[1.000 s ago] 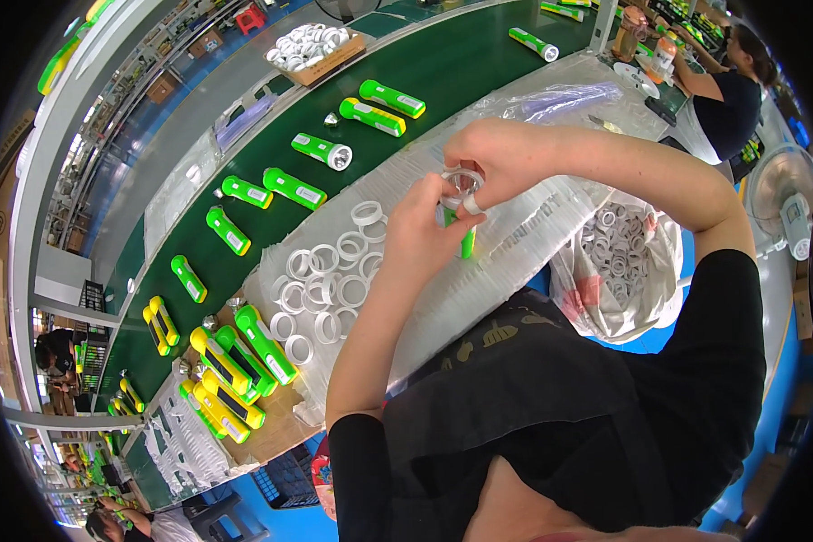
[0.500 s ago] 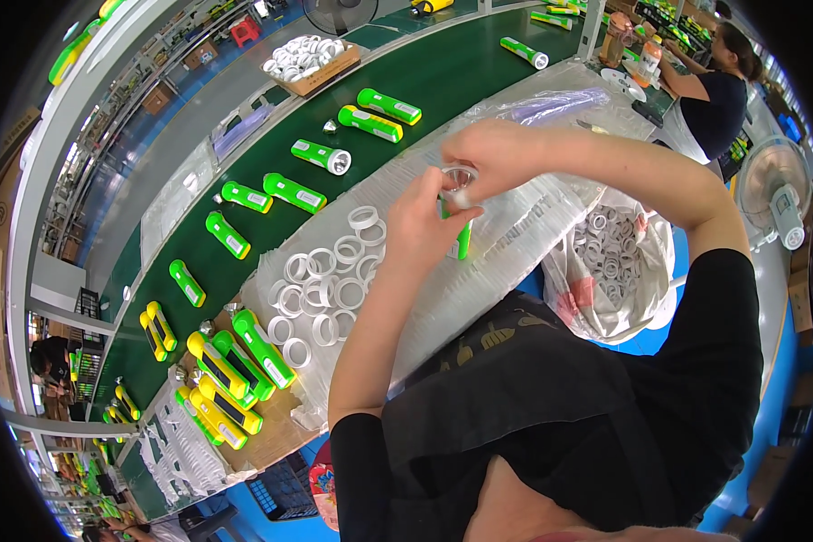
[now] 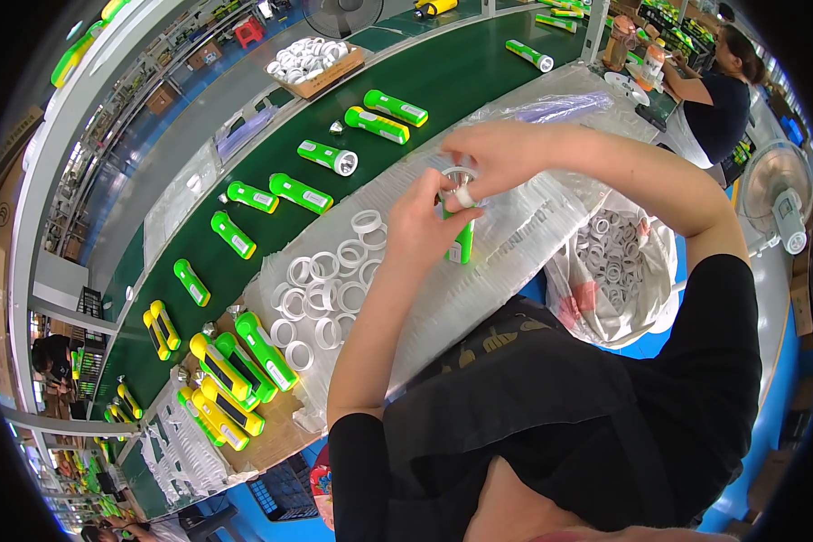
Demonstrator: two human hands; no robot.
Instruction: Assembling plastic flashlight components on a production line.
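Note:
A green flashlight (image 3: 461, 242) stands roughly upright in my left hand (image 3: 425, 217), whose fingers are wrapped round its upper body. My right hand (image 3: 497, 158) curls over the top end, thumb and fingers at the white ring (image 3: 462, 172) round the shiny reflector. The thumb side carries a white wrap. How tightly the right fingertips press on the ring is partly hidden. Left of my hands, many loose white rings (image 3: 323, 264) lie on the plastic-covered table (image 3: 415, 316). Several green and yellow flashlights (image 3: 235, 379) lie beyond my left forearm, some with bare reflectors.
A green conveyor belt (image 3: 271, 235) carries spaced flashlights along the far side. A box of white rings (image 3: 330, 77) stands beyond it. To the right hangs a bag of rings (image 3: 614, 262), near a fan (image 3: 777, 194). A co-worker (image 3: 727, 95) sits at the upper right.
My right fingers have shifted and spread a little at the flashlight's top, so more ring and reflector show. My left hand keeps its hold. The whole view has moved slightly.

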